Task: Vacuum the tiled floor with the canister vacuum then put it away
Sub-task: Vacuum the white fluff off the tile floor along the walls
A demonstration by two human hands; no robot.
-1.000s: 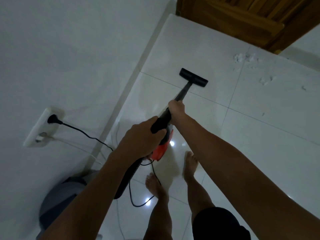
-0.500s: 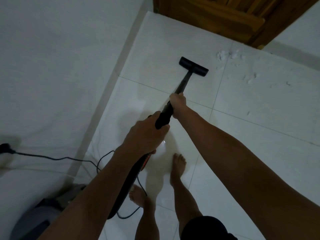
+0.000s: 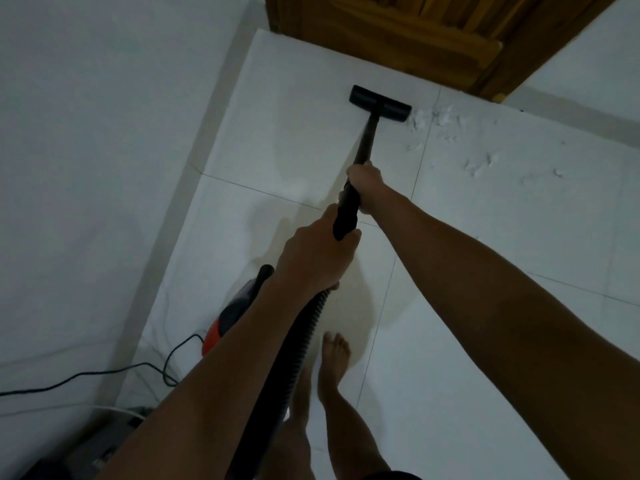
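Both hands clamp the black vacuum wand [image 3: 367, 140]: the right hand [image 3: 365, 183] further down, the left hand [image 3: 317, 258] at the ribbed black hose [image 3: 294, 358]. The flat black floor nozzle [image 3: 380, 103] rests on the white tiled floor [image 3: 485, 237], touching white debris [image 3: 433, 117]. The red-and-black canister [image 3: 225, 320] sits by the wall.

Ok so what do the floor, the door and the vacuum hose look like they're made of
Floor: glossy white ceramic tile, by the grout lines and soft reflections.
Door: wood, probably varnished; warm brown with grain and raised panels.
Hose: ribbed black flexible plastic, likely; it bends below the left hand.
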